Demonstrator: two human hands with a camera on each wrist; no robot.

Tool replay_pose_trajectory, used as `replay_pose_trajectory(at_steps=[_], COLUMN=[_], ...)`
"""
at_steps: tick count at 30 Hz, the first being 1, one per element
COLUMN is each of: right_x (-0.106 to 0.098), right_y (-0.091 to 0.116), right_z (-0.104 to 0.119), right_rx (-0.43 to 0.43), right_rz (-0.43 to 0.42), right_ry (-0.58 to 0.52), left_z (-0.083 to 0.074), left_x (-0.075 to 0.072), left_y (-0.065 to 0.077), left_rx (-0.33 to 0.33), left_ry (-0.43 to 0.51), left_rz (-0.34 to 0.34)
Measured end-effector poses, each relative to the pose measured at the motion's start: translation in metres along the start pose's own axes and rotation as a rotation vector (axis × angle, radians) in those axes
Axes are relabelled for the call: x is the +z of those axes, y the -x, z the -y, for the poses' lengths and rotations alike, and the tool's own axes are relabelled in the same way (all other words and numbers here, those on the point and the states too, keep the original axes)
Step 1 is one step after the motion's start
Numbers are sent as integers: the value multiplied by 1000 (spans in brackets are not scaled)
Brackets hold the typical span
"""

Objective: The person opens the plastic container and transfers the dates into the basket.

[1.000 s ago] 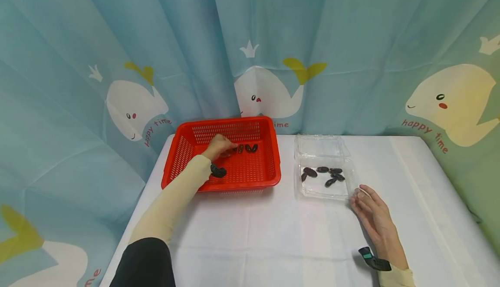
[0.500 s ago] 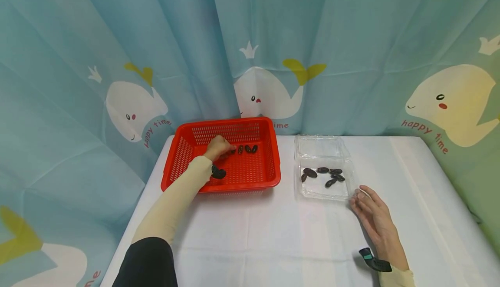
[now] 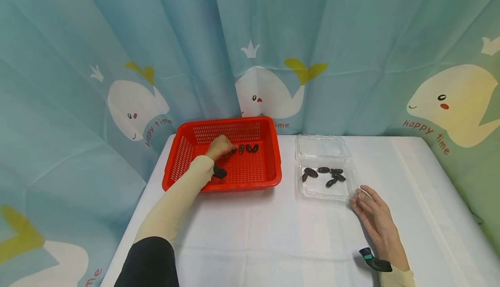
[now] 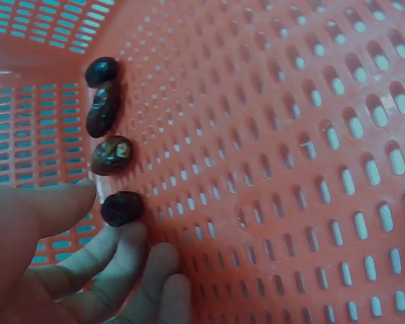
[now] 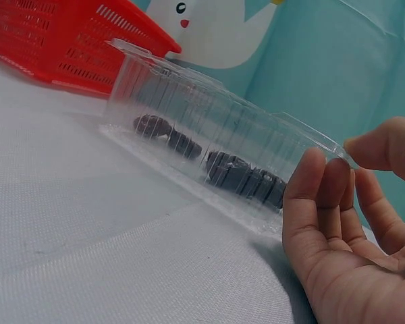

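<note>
My left hand (image 3: 219, 147) reaches into the red plastic basket (image 3: 250, 187). In the left wrist view, its thumb and fingertips are around a dark brown date (image 4: 122, 208), the nearest in a row on the basket's bottom. Beyond it lie a date with a pale spot (image 4: 113, 155), a longer wrinkled date (image 4: 104, 109) and a dark date (image 4: 102, 71). At the clear plastic box (image 3: 324, 195), my right hand (image 3: 373, 215) pinches the near right corner of the rim between thumb and fingers. Inside the box lie several dates (image 3: 311, 172), seen through its ribbed wall in the right wrist view.
The box's clear lid (image 3: 320, 146) lies folded back behind it. Both containers stand on a white-covered table (image 3: 273, 235), the basket to the left. A blue-green curtain (image 3: 351, 39) with whale prints hangs right behind the table and along both sides.
My left hand has shifted slightly back toward me, with the date at its fingertips moving a little the same way. The right hand and the box have stayed in place.
</note>
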State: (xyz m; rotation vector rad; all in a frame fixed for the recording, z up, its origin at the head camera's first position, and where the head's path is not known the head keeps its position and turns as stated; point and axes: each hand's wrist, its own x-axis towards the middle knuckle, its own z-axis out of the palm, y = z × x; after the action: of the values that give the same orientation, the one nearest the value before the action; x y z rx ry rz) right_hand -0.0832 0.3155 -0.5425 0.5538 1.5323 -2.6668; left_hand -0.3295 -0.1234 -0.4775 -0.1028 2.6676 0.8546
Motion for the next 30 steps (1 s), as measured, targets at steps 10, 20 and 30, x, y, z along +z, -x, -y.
replay_pose_trajectory(at_steps=[10, 20, 30], right_x=[-1, -2, -2], right_y=[-2, -3, -2], right_z=[0, 1, -1], right_rx=[-10, -15, -17], right_rz=[16, 27, 28], right_ry=[-38, -34, -44], left_z=[-11, -43, -74], left_x=[-14, -14, -9], left_y=[18, 48, 74], left_rx=[88, 262, 451], left_ry=[-163, -219, -229], left_rz=[-35, -106, -109])
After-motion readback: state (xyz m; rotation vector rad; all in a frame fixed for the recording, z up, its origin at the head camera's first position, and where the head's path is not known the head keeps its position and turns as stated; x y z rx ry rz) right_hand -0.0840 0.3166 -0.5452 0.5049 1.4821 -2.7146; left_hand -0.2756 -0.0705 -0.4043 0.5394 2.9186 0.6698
